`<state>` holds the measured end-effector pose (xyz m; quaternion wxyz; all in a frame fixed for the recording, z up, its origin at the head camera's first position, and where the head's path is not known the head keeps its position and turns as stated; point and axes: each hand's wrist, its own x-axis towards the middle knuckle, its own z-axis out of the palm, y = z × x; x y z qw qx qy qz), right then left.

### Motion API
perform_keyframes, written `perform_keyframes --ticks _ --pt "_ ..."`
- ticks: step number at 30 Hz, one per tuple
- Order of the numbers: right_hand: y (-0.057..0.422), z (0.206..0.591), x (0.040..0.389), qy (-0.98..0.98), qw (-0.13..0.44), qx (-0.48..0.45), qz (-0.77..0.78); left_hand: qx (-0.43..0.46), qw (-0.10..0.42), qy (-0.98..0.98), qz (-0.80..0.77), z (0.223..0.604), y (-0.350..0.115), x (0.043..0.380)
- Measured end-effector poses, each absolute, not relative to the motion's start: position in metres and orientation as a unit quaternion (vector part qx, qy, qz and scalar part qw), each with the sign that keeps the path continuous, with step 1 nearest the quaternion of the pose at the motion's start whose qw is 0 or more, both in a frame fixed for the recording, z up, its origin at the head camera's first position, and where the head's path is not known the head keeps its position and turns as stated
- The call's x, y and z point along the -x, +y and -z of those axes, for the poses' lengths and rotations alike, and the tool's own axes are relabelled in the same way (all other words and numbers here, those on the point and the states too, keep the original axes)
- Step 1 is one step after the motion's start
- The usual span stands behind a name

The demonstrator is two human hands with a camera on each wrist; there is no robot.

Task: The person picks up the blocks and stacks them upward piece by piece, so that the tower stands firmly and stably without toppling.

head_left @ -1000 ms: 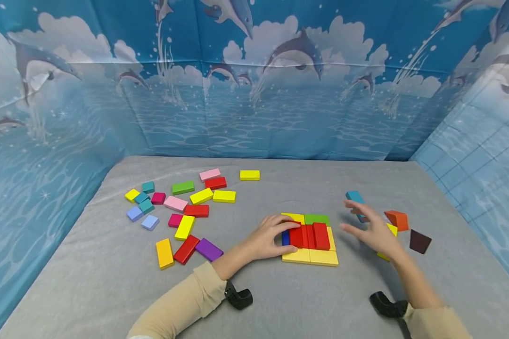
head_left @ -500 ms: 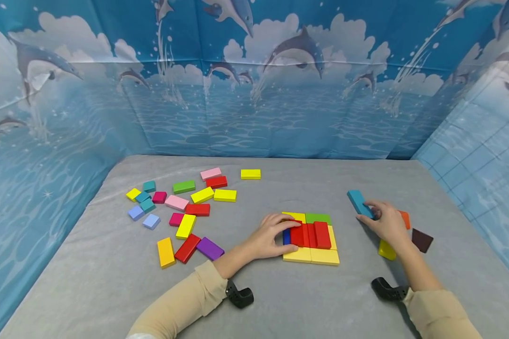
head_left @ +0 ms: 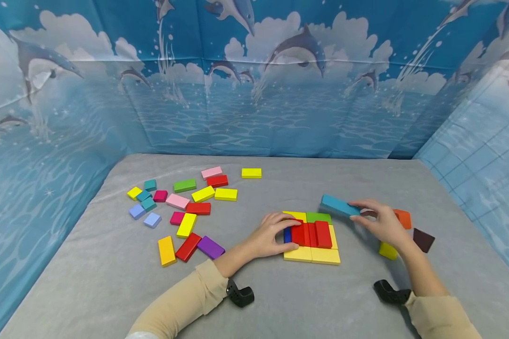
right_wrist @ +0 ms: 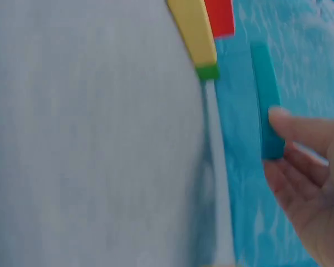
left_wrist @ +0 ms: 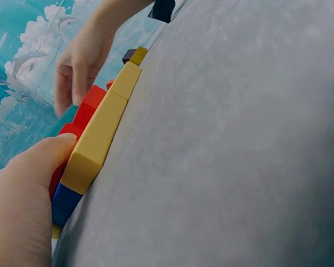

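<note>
A flat square of wooden blocks stands mid-table, with yellow blocks (head_left: pixel 325 256) in front, a green block (head_left: pixel 318 217) at the back and a blue block (head_left: pixel 287 235) at the left side. Red blocks (head_left: pixel 323 234) lie within and on top. My left hand (head_left: pixel 265 238) pinches the leftmost red block (head_left: pixel 297 235), thumb at its near end, fingertips at its far end. To the right, my right hand (head_left: pixel 381 223) pinches one end of a long light-blue block (right_wrist: pixel 265 97). That block is lifted off the cloth, its free end pointing left towards the square's back right corner.
Loose blocks in many colours lie on the left, including a purple block (head_left: pixel 210 247) and an orange-yellow block (head_left: pixel 167 251) near my left forearm. Beyond my right hand are an orange block (head_left: pixel 402 219), a dark brown block (head_left: pixel 423 240) and a yellow block (head_left: pixel 388 251).
My right hand reached the light-blue block, took hold of its near end, then lifted it and swung it left towards the square. The left hand stays on the red block.
</note>
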<state>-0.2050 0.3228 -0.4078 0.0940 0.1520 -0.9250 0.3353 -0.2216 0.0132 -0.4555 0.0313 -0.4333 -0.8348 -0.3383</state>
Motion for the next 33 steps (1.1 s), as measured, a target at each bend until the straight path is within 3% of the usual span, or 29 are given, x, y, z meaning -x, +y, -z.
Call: perform_keyframes --ticks 11,27,33 --pt "0.285 0.403 0.198 -0.898 0.023 -0.263 -0.351 0.406 -0.001 -0.839 0.363 0.452 0.013 0.221" --pt "0.272 0.404 0.197 -0.888 0.005 -0.277 -0.367 0.435 0.037 -0.83 0.347 0.455 0.012 0.221" --pt "0.273 0.403 0.195 -0.889 -0.029 -0.265 -0.373 0.438 0.04 -0.828 0.348 0.455 0.012 0.222"
